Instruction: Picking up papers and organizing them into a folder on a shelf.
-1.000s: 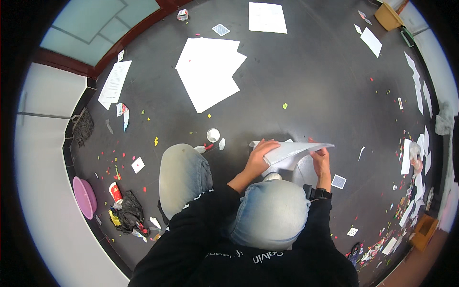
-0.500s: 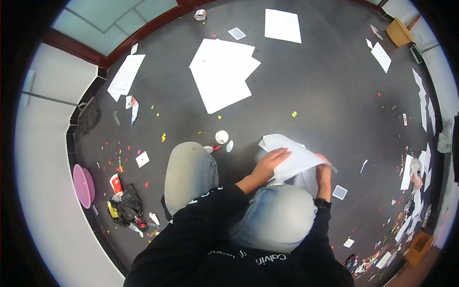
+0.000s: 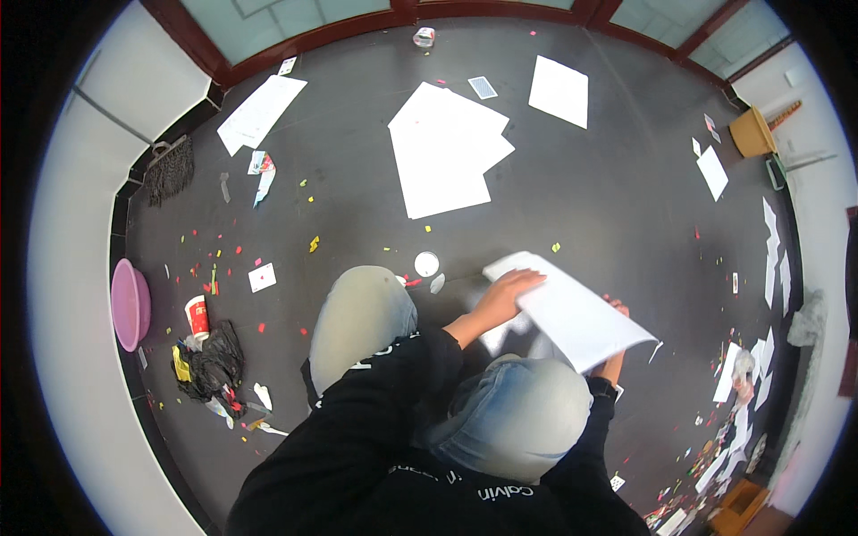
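"What's at the far left?"

"A pink basin [image 3: 130,305] by the wall, then a grey mop [image 3: 169,171] up against the skirting. A red cup [image 3: 197,316] lies just beside a crumpled black bag [image 3: 214,359], with small coloured scraps about."

"And further in?"

"A playing card [image 3: 262,278] on the floor, then the person's left knee [image 3: 362,317]. Past that come a small round white thing [image 3: 426,263], too small to make out, and a spread of overlapping white sheets [image 3: 447,152] lying flat."

"Where's the left hand [image 3: 511,297]?"

"On the left part of the white paper [image 3: 585,313], fingers together and laid over its top. The thumb is hidden, so I can't tell whether it pinches."

"And the paper itself?"

"Tilted, in front of and just beyond the right knee [image 3: 527,415], between the two hands. One sheet or several, I can't say."

"The right hand [image 3: 618,306]?"

"Mostly behind the paper; some fingertips show past its far edge and the wrist below. I can't tell how it grips."

"Anything at the right?"

"A brown box [image 3: 740,507] low down, and a tan bucket [image 3: 752,134] near the wall higher up."
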Tool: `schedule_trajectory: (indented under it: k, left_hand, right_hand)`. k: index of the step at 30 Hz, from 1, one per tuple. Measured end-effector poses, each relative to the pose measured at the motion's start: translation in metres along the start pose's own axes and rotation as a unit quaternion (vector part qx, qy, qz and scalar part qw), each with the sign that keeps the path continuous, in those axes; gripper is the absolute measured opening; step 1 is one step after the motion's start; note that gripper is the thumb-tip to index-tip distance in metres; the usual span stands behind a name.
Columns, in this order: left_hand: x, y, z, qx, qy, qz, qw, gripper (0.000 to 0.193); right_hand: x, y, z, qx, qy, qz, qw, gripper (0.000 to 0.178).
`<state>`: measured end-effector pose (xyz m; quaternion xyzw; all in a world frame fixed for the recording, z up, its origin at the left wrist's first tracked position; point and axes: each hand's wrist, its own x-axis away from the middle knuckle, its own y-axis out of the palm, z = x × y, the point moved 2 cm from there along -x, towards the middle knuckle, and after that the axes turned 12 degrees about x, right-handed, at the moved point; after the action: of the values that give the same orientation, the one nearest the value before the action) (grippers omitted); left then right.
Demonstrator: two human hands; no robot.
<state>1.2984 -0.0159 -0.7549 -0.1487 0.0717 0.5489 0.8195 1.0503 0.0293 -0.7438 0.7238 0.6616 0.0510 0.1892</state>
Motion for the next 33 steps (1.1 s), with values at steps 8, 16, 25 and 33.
schedule_trajectory:
  k: [8,16,25,33]
  left_hand:
    - [0.011,-0.007,0.005,-0.123,0.025,-0.050,0.991,0.049]
    - [-0.051,-0.056,0.087,-0.249,0.083,0.038,0.964,0.057]
    - [-0.058,-0.057,0.110,0.088,0.035,0.067,0.993,0.032]
    - [-0.027,-0.027,0.020,0.013,-0.050,0.101,0.994,0.038]
  right_hand:
    - [0.015,0.034,-0.005,-0.058,0.061,0.121,0.989,0.025]
    - [-0.059,0.017,-0.059,-0.221,-0.080,-0.126,0.964,0.031]
    - [-0.089,0.026,-0.104,-0.009,0.050,-0.057,0.997,0.044]
    - [-0.047,0.038,-0.026,0.027,0.111,0.102,0.988,0.044]
